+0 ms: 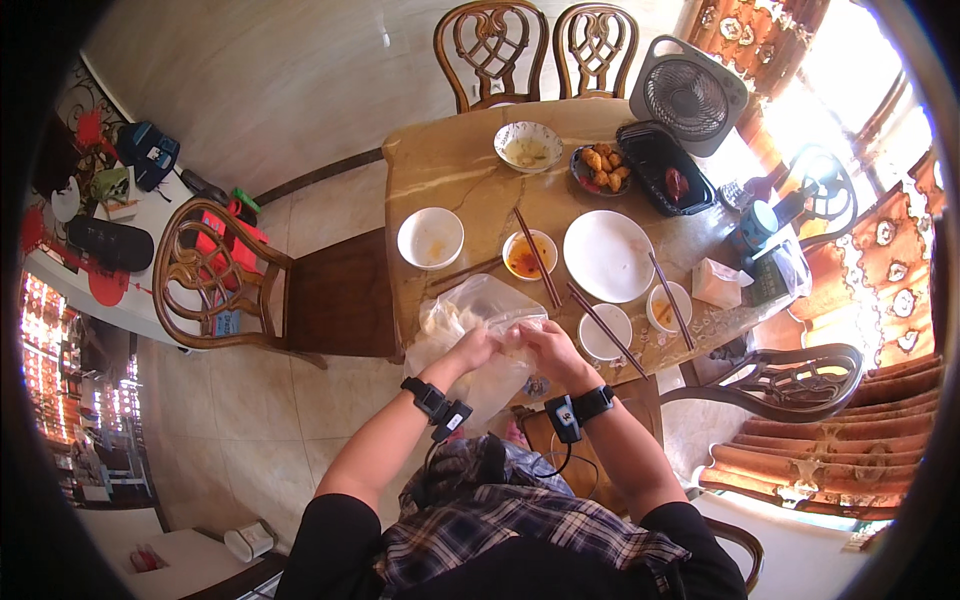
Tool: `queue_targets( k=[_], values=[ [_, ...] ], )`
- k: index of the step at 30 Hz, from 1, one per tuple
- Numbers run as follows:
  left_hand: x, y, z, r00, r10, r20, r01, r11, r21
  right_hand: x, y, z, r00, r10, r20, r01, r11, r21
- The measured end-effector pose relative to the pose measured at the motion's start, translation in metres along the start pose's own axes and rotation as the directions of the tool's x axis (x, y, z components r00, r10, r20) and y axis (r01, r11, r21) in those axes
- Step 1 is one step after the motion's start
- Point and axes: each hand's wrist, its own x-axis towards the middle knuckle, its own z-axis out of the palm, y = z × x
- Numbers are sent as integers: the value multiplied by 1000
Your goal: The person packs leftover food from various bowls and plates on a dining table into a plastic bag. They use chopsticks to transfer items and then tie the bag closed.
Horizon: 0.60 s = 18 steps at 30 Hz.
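Note:
Both hands grip a translucent plastic bag [480, 382] at the near edge of the table. My left hand [478, 349] pinches its upper part, and my right hand [553, 346] holds the gathered plastic just beside it. Pale crumpled contents [450, 319] show through the bag's far left side; what they are I cannot tell. Beyond the bag stands a small bowl of orange-red sauce [525, 259], with a pair of dark chopsticks [538, 259] across it. Right of my right hand is a white bowl [604, 337] with chopsticks [607, 330] lying over it.
A white plate [609, 251], a used white bowl [430, 238], a soup bowl [528, 150], a bowl of fried food [600, 166], a black plastic tray [652, 169] and a tissue pack [716, 283] are on the marble table [450, 176]. A box fan [686, 94] stands behind. Wooden chairs [337, 292] surround it.

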Motion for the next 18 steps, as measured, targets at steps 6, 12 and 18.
queue_targets(
  k=[6, 12, 18],
  values=[
    [3, 0, -7, 992, -91, -92, 52, 931, -362, 3, 3, 4, 974, 182, 138, -189, 981, 39],
    [-7, 7, -14, 998, -47, -51, 16, 873, -487, 0, -9, 15, 998, -53, 45, 69, 838, -541],
    [-19, 7, -12, 994, -79, -79, 23, 834, -551, -17, -2, 33, 994, -111, 1, 78, 697, -713]
  ],
)
